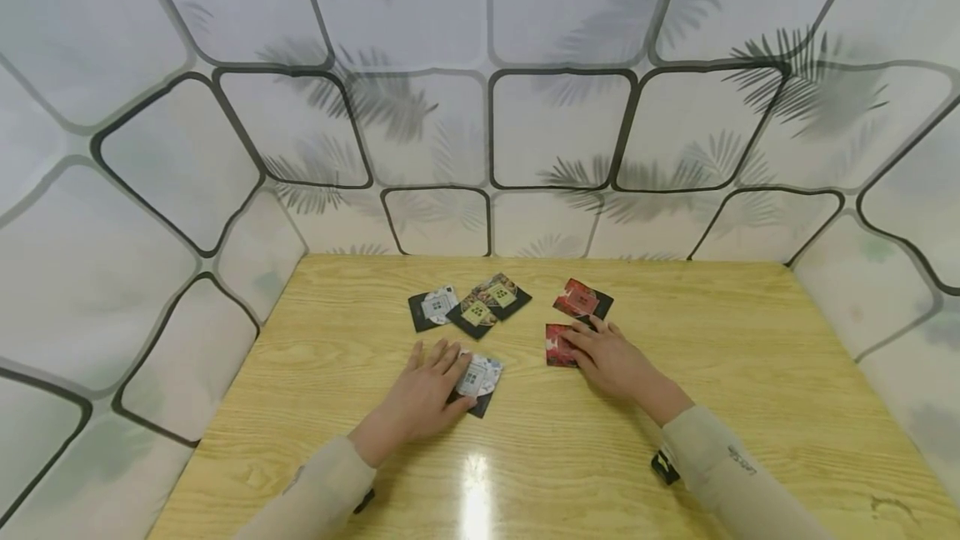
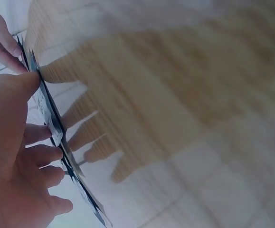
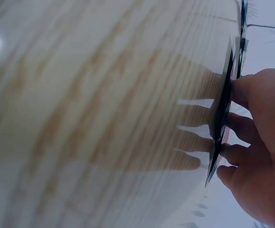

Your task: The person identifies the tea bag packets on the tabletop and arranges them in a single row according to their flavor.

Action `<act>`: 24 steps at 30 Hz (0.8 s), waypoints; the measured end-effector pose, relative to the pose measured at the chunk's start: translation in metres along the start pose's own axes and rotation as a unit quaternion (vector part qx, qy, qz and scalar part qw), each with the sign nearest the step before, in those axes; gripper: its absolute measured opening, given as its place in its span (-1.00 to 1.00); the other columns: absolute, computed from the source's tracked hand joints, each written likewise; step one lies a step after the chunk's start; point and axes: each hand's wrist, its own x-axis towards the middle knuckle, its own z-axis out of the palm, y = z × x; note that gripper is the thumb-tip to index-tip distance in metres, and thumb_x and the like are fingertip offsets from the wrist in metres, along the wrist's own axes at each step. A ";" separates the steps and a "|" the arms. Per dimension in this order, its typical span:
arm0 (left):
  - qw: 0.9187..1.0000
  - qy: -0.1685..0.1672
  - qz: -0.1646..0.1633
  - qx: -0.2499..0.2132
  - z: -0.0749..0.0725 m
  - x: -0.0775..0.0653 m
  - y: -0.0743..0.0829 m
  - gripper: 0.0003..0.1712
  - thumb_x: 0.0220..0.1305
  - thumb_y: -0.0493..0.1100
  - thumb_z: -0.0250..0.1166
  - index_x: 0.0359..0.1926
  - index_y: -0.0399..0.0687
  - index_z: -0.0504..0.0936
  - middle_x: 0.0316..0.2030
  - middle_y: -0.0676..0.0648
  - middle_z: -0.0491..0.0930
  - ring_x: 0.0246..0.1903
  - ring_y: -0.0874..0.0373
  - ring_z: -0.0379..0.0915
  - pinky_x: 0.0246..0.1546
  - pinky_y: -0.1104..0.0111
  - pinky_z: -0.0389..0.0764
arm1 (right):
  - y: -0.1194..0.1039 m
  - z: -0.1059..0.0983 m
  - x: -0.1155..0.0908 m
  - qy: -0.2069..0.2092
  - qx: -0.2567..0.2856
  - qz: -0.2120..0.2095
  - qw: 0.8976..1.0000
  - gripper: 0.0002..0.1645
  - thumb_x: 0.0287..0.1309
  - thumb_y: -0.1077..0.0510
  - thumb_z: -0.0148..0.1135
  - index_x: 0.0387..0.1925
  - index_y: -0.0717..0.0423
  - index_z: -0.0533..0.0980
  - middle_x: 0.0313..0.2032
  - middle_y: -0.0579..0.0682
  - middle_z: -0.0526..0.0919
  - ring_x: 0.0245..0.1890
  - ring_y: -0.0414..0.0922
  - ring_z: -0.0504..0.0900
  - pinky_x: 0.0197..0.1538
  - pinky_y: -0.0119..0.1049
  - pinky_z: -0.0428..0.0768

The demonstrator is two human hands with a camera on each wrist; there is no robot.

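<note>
My left hand [image 1: 420, 400] rests on a white-and-black flat packet [image 1: 482, 375], fingers spread and thumb near its lower edge. In the left wrist view, the thumb and fingertips touch that thin packet [image 2: 43, 102] lying on the tabletop. To the right, my right hand [image 1: 615, 363] lays its extended fingers over a red packet [image 1: 557, 346] and covers much of it. A second red-and-black packet [image 1: 581, 298] lies just beyond those fingertips. Seen from the right wrist, the fingertips press on the dark edge of a packet [image 3: 221, 102].
Two overlapping yellow-patterned black packets [image 1: 475, 317] lie behind the hands, beside another white-and-black packet [image 1: 435, 307]. The glossy wooden table [image 1: 337, 307] meets a patterned fabric wall [image 1: 547, 132] at the back and sides. A black strap piece [image 1: 664, 467] shows under the right sleeve.
</note>
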 end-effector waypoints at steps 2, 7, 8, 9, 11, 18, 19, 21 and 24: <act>1.000 0.002 -0.003 0.000 -0.001 -0.002 -0.001 -0.14 0.56 0.35 0.08 0.61 -0.07 0.29 0.58 -0.21 0.27 0.60 -0.24 0.13 0.56 -0.34 0.07 | 0.000 -0.001 0.000 -0.004 0.002 0.000 1.000 -0.51 0.59 0.14 0.07 0.42 0.18 0.51 0.42 0.33 0.49 0.47 0.47 0.33 0.43 0.48 0.30; 1.000 0.010 -0.009 -0.007 -0.001 -0.008 -0.003 -0.13 0.53 0.35 0.13 0.58 -0.10 0.34 0.57 -0.17 0.32 0.58 -0.27 0.18 0.54 -0.34 0.11 | 0.000 -0.003 0.001 -0.022 0.009 0.007 1.000 -0.49 0.60 0.12 0.05 0.45 0.16 0.48 0.45 0.33 0.46 0.48 0.46 0.34 0.45 0.44 0.30; 1.000 0.010 -0.011 -0.007 -0.002 -0.008 -0.003 -0.13 0.53 0.36 0.12 0.58 -0.10 0.34 0.56 -0.17 0.33 0.57 -0.27 0.18 0.54 -0.34 0.12 | 0.000 -0.004 0.001 -0.025 0.011 0.008 1.000 -0.49 0.60 0.13 0.05 0.46 0.16 0.47 0.45 0.34 0.45 0.48 0.46 0.34 0.46 0.44 0.31; 1.000 0.011 -0.013 -0.008 -0.002 -0.009 -0.004 -0.13 0.53 0.36 0.12 0.58 -0.10 0.34 0.56 -0.16 0.34 0.57 -0.27 0.19 0.54 -0.34 0.13 | 0.000 -0.004 0.001 -0.026 0.011 0.007 1.000 -0.49 0.60 0.13 0.05 0.46 0.16 0.47 0.45 0.34 0.45 0.47 0.46 0.34 0.45 0.44 0.31; 1.000 0.010 -0.019 -0.008 -0.002 -0.011 -0.005 -0.12 0.53 0.38 0.10 0.59 -0.08 0.33 0.56 -0.15 0.34 0.56 -0.27 0.21 0.53 -0.34 0.14 | 0.001 -0.005 0.002 -0.028 0.012 0.007 0.999 -0.49 0.60 0.15 0.05 0.46 0.16 0.47 0.45 0.36 0.44 0.47 0.46 0.34 0.45 0.44 0.32; 0.999 0.004 -0.040 -0.016 -0.004 -0.018 -0.011 -0.12 0.53 0.37 0.11 0.61 -0.05 0.30 0.56 -0.15 0.34 0.55 -0.31 0.22 0.52 -0.35 0.15 | 0.002 -0.009 0.001 -0.037 0.011 0.011 0.999 -0.49 0.61 0.15 0.04 0.47 0.15 0.46 0.46 0.35 0.44 0.48 0.48 0.32 0.46 0.43 0.30; 0.999 0.002 -0.043 -0.016 -0.004 -0.020 -0.011 -0.12 0.53 0.37 0.11 0.61 -0.05 0.30 0.56 -0.15 0.34 0.55 -0.32 0.22 0.52 -0.35 0.15 | 0.003 -0.010 0.001 -0.037 0.012 0.011 0.999 -0.49 0.60 0.15 0.04 0.47 0.15 0.46 0.46 0.35 0.44 0.48 0.49 0.32 0.46 0.44 0.29; 0.999 -0.001 -0.048 -0.018 -0.006 -0.022 -0.012 -0.12 0.53 0.38 0.11 0.61 -0.05 0.30 0.56 -0.15 0.33 0.55 -0.32 0.22 0.52 -0.35 0.14 | 0.003 -0.011 0.001 -0.036 0.014 0.011 0.999 -0.49 0.60 0.15 0.05 0.46 0.16 0.47 0.45 0.35 0.45 0.47 0.49 0.32 0.46 0.44 0.30; 0.998 -0.002 -0.054 -0.022 -0.008 -0.025 -0.014 -0.12 0.52 0.37 0.13 0.60 -0.05 0.31 0.56 -0.16 0.34 0.55 -0.32 0.22 0.53 -0.35 0.13 | 0.004 -0.012 0.002 -0.036 0.015 0.011 0.999 -0.49 0.60 0.15 0.05 0.46 0.16 0.47 0.45 0.34 0.45 0.47 0.49 0.33 0.45 0.44 0.30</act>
